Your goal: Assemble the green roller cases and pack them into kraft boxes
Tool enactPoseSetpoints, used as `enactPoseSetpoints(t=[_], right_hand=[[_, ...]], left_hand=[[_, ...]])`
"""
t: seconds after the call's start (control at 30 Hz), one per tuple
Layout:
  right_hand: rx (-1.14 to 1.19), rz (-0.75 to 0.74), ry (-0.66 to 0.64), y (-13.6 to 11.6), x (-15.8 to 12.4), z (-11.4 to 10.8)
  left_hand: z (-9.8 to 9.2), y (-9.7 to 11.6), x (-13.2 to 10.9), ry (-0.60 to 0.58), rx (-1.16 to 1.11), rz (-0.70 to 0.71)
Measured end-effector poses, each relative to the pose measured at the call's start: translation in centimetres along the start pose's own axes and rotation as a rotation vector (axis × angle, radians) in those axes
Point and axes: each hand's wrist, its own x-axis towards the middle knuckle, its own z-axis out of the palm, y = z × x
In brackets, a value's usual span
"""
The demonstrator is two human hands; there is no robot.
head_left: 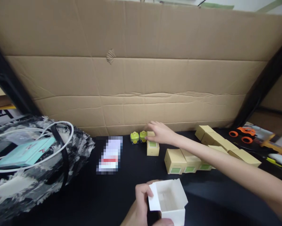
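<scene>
My left hand (142,204) is closed around a small white box (175,204) at the bottom centre. Its flaps stand open and the inside looks bare. Farther back, my right hand (160,131) reaches over a small tan box (152,148) with a green label. Its fingers are beside a small green toy (143,136); whether they grip it is hard to see. Just left of that toy stands a similar green toy (134,137). More tan boxes (176,160) stand in a row under and in front of my right forearm.
A cardboard panel (141,75) rises behind the black table (84,194). A fringed grey bag (77,153) with a white cable and a teal packet lies left. A blurred-out item (110,155) is left of centre. An orange toy car (244,134) stands at the right, past further tan boxes (222,142).
</scene>
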Motion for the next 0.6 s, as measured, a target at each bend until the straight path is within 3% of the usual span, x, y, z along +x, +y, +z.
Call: enactPoseSetpoints(t=[0.13, 0.27, 0.4, 0.5, 0.6], right_hand=[[-0.047, 0.044, -0.124, 0.3, 4.9, 2.6], [-0.002, 0.054, -0.116, 0.1, 5.2, 3.0], [0.135, -0.005, 0.008, -0.4, 2.0, 0.6], [0.279, -0.088, 0.092, -1.5, -2.8, -1.6], [0.406, -0.144, 0.139, -2.9, -8.6, -2.3]], left_hand=[[-0.3, -0.2, 0.0, -0.007, 0.041, 0.028], [-0.2, 0.8, 0.0, 0.010, 0.070, -0.042], [0.3, 1.9, -0.2, 0.064, 0.128, -0.104], [0.5, 2.0, -0.3, 0.077, 0.140, -0.105], [0.6, 1.6, -0.3, 0.107, 0.169, -0.055]])
